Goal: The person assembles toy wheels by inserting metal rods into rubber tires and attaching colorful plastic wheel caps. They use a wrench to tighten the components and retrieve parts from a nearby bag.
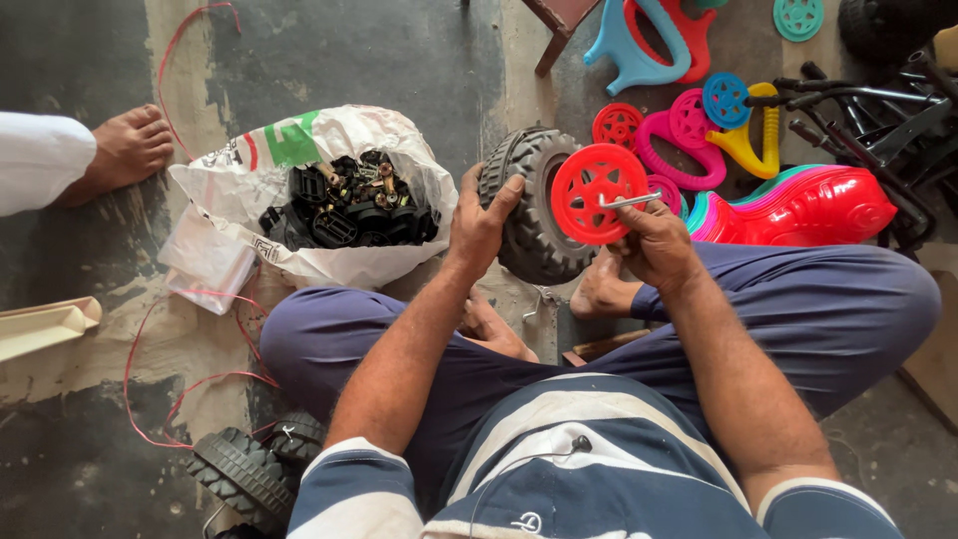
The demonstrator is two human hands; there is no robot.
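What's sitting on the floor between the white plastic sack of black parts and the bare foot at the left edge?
Nothing: in the head view, only bare stained concrete floor separates the white plastic sack from the bare foot.

I count two hands at work, my left hand (pixel 481 222) and right hand (pixel 654 243), on one black tyre (pixel 529 205) with one red hub (pixel 597 193) and one metal pin (pixel 629 201). One white sack (pixel 261 170) of small black parts sits on the floor. Two more black wheels (pixel 249 469) lie by my knee. Loose discs: one red (pixel 617 125), one pink (pixel 689 117), one blue (pixel 725 99), one green (pixel 798 17). One bare foot (pixel 125 150) of another person shows.
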